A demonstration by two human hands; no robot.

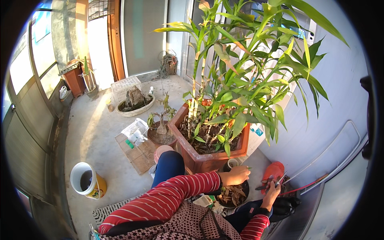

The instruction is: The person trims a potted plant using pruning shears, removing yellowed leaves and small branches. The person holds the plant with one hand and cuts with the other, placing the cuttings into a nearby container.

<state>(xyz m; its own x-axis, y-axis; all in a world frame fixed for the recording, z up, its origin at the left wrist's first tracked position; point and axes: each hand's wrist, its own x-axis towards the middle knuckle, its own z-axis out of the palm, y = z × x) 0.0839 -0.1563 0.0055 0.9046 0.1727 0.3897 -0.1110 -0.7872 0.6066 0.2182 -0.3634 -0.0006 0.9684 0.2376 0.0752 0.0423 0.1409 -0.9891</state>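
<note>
My left hand is over the rim of a dark round basin of dry brown leaves. Its fingers are curled, and a small green plant piece shows at the fingertips. To the right, my right hand grips a pair of pruning shears, blades pointing up and away from me. Just beyond that hand lies a red plastic bag. A tall leafy plant grows in a large hexagonal brown planter ahead of me, with dry litter on its soil.
A small pot stands against the planter's near side. Left of it are a potted plant, a wire mesh panel and a white-and-yellow bucket. Farther off is an oval stone basin. A wall borders the right side.
</note>
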